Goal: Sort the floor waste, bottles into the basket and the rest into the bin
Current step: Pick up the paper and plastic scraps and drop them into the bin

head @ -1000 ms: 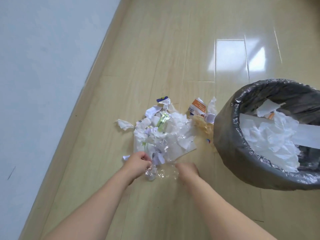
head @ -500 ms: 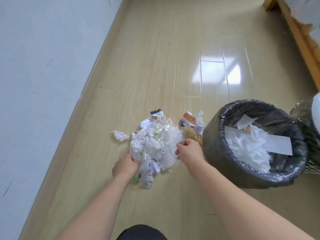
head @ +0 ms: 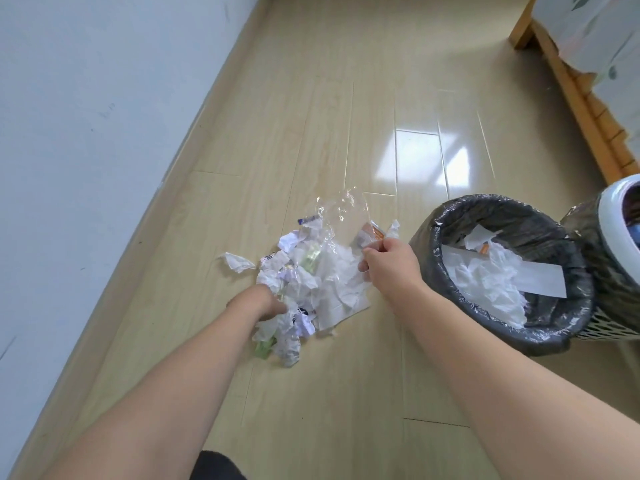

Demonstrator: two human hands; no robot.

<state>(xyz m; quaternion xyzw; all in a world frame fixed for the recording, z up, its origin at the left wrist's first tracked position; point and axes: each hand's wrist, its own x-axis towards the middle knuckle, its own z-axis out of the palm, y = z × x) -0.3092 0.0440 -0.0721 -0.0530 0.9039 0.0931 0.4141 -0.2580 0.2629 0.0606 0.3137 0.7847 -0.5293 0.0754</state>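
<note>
A heap of crumpled white paper, tissue and wrappers (head: 311, 285) lies on the wooden floor, bundled in a clear plastic sheet (head: 341, 211). My left hand (head: 258, 303) grips the heap's left side, its fingers buried in the paper. My right hand (head: 389, 263) pinches the plastic sheet at the heap's right edge and holds that edge raised. The bin (head: 436, 271), lined with a black bag, stands just right of my right hand and holds white paper. The white mesh basket (head: 609, 233) shows at the right edge behind the bin.
A loose tissue scrap (head: 237, 264) lies left of the heap. A small orange-and-white packet (head: 372, 233) sits by my right hand. A wall (head: 86, 133) runs along the left; a wooden bed frame (head: 581, 98) with a patterned cover runs along the far right.
My right hand went from the heap's near edge to its right side and lifted the plastic sheet. The heap is gathered tighter. The camera drew back, showing the basket and bed frame.
</note>
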